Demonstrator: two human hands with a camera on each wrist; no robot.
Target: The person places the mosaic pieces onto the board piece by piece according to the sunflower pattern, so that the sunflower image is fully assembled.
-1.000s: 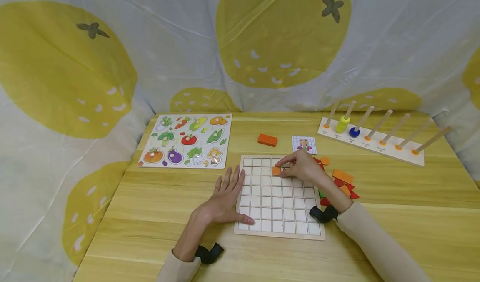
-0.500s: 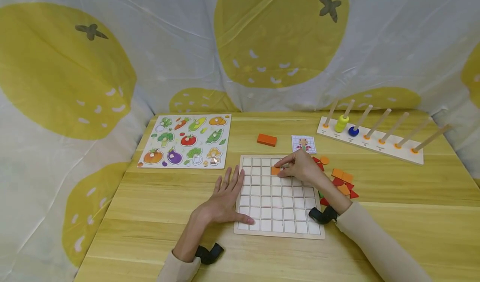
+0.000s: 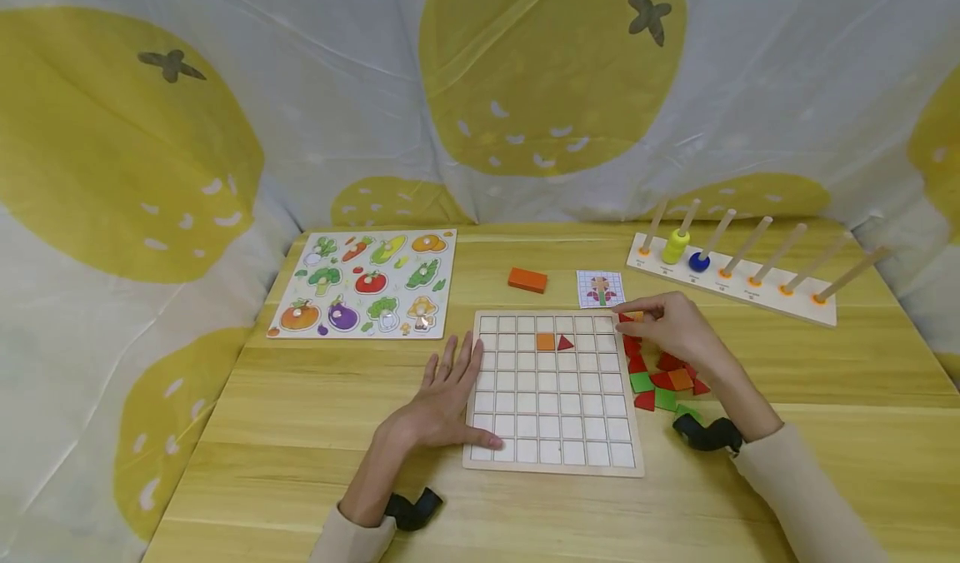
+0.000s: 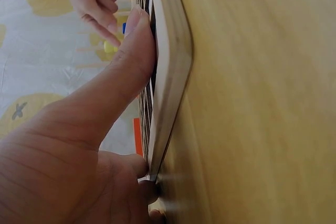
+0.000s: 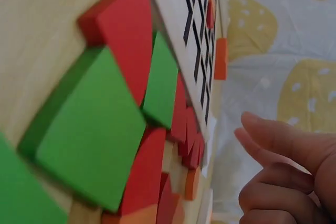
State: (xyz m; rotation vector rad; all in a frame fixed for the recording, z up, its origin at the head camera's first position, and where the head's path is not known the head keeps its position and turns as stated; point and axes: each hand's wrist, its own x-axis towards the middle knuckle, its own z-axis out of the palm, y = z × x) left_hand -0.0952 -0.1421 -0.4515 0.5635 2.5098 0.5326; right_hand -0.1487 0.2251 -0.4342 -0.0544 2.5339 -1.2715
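A pale wooden grid board lies flat on the table. In its upper half sit an orange square tile and, just right of it, a red triangle tile. My left hand rests spread on the board's left side, its thumb over the lower left squares. Over the upper right corner hovers my right hand, thumb and index finger stretched forward; the right wrist view shows nothing between them. Below it lies a loose heap of red, orange and green tiles, among them a green tile.
A small pattern card lies behind the board, left of the right fingertips. Farther back are an orange block, a vegetable puzzle at left, and a peg stand with upright rods at right. A patterned cloth hangs behind.
My right hand has left the orange square and moved right to the board's corner above the heap. The red triangle beside the square shows now. My left hand stays on the board.
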